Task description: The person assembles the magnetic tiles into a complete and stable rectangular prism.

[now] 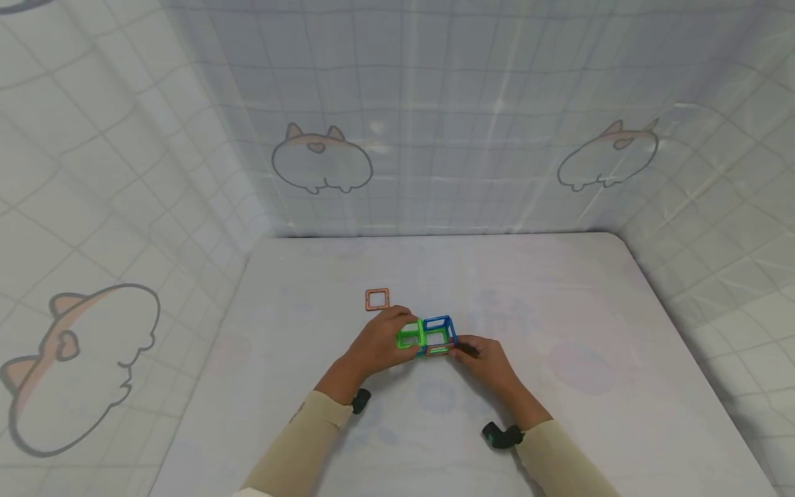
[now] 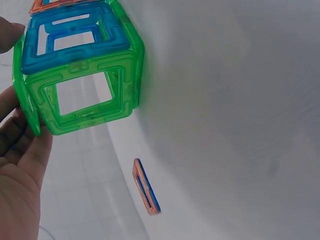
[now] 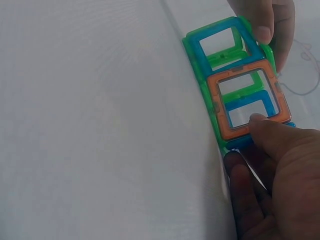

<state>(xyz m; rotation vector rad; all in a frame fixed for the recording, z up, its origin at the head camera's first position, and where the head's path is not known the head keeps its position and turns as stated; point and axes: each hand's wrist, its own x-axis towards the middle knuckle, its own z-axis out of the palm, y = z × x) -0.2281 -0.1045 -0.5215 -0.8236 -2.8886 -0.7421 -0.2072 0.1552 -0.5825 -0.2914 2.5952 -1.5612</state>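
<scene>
A box-like build of square magnetic tiles (image 1: 422, 333), green, blue and orange, sits between both hands over the table. My left hand (image 1: 381, 338) grips its left end. In the left wrist view, fingers and thumb hold a green tile (image 2: 27, 100) whose lower edge leans away from the box. At the other end, my right hand (image 1: 487, 362) pinches the build. The right wrist view has its thumb on the orange tile (image 3: 217, 107), fingers curled below the blue end. A loose orange tile (image 1: 377, 299) lies on the table just beyond the left hand.
The white-covered table (image 1: 590, 297) has rounded far corners. Behind it hangs a pale grid-patterned curtain (image 1: 435, 138) with cartoon animals, and similar sheets stand at both sides. Dark wrist-worn devices (image 1: 502, 435) are on both forearms.
</scene>
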